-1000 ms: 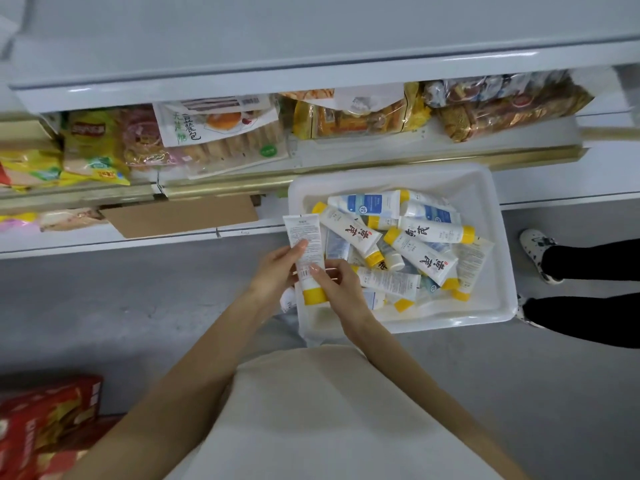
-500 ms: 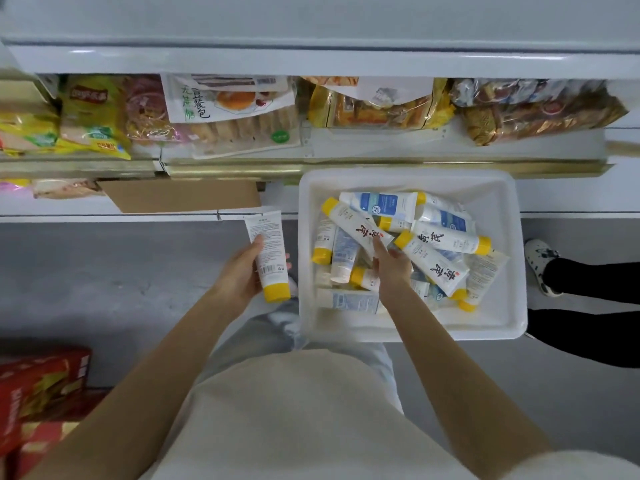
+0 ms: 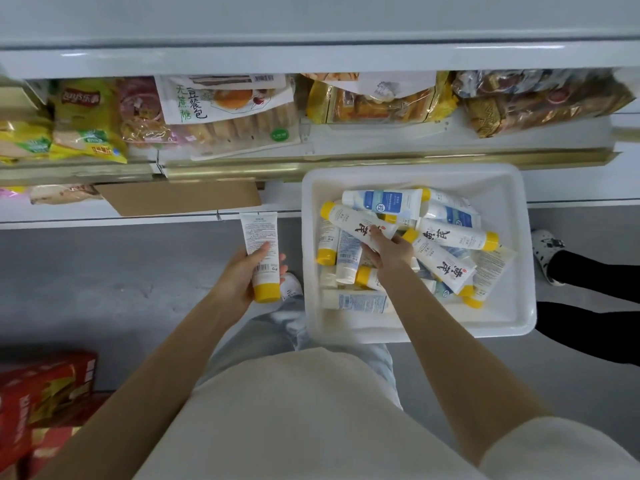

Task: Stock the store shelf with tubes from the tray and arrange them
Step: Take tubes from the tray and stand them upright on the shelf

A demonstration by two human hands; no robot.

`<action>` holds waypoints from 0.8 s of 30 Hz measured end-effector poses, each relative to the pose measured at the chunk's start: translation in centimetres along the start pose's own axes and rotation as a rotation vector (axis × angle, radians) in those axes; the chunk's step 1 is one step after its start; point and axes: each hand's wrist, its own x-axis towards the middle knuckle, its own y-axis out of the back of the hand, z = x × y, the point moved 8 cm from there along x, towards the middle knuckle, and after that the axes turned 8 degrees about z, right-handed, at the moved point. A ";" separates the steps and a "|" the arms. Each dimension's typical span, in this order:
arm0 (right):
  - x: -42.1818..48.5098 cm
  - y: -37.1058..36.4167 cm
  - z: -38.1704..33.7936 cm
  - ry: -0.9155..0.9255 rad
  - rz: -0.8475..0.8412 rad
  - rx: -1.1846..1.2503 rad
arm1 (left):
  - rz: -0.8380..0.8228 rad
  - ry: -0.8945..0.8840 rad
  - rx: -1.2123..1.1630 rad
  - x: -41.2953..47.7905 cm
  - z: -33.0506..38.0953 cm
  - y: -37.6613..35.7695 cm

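Centre-left of the frame, my left hand [image 3: 242, 277] alone now grips the yellow-capped tube [image 3: 258, 233] that both hands shared. My right hand [image 3: 389, 252] has gone into the tray [image 3: 415, 332], fingers curling round a calligraphy tube [image 3: 349, 220], the next one for the shelf [image 3: 69, 213].

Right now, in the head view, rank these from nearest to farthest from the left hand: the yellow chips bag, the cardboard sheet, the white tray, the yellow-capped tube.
1. Yellow-capped tube: held in the grip of the left hand.
2. White tray: just to its right.
3. Cardboard sheet: on the lower shelf, ahead and left.
4. Yellow chips bag: on the shelf above, far left.
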 end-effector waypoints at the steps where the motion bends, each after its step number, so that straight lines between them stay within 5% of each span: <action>1: -0.2 -0.1 -0.3 0.033 -0.010 -0.005 | 0.010 -0.029 0.025 0.1 0.2 0.0; 9: -3.3 2.0 -3.5 0.305 -0.086 -0.105 | -0.097 -0.152 0.197 -0.1 2.6 -1.6; 18: -10.1 3.1 -7.0 0.359 -0.416 -0.097 | -0.270 -0.349 0.318 -4.7 6.5 -4.6; 24: -14.5 1.6 -9.7 0.377 -0.560 -0.095 | -0.344 -0.385 0.199 -9.1 6.3 -6.2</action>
